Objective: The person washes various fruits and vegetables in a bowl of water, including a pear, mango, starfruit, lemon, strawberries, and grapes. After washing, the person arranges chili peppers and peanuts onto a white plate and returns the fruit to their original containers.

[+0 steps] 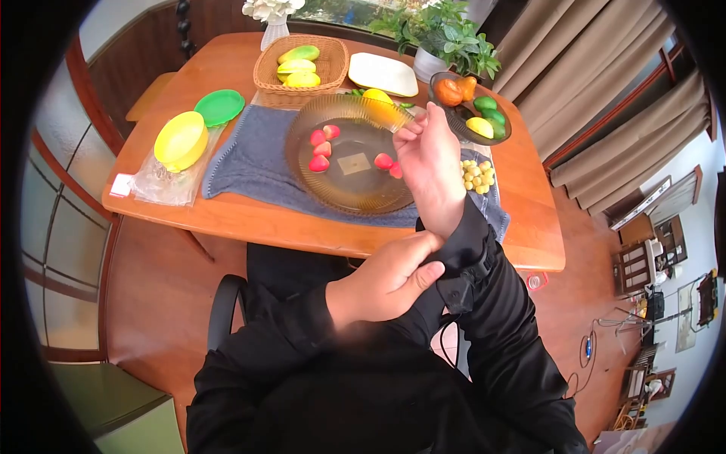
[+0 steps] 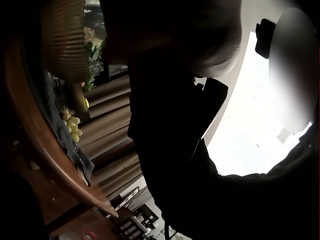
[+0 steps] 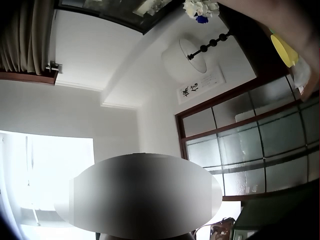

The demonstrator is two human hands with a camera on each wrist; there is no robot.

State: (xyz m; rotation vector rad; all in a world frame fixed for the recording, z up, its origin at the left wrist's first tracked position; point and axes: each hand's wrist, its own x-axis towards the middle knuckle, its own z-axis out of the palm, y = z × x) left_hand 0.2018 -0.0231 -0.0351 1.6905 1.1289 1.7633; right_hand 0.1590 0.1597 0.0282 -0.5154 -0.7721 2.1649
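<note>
In the head view, the left hand grips the black cuff of the right sleeve, its thumb lying against the cuff. Palm upward and fingers loosely curled, the right hand is held over the right side of a large amber glass bowl, with nothing seen in it. Red fruit pieces lie in the bowl in two groups. Dark sleeve fills much of the left wrist view. Part of a hand crosses the top right corner of the right wrist view.
A blue cloth lies under the bowl. Around it are a wicker basket with yellow fruit, a white tray, a dark fruit bowl, grapes, a yellow bowl, a green lid and a potted plant.
</note>
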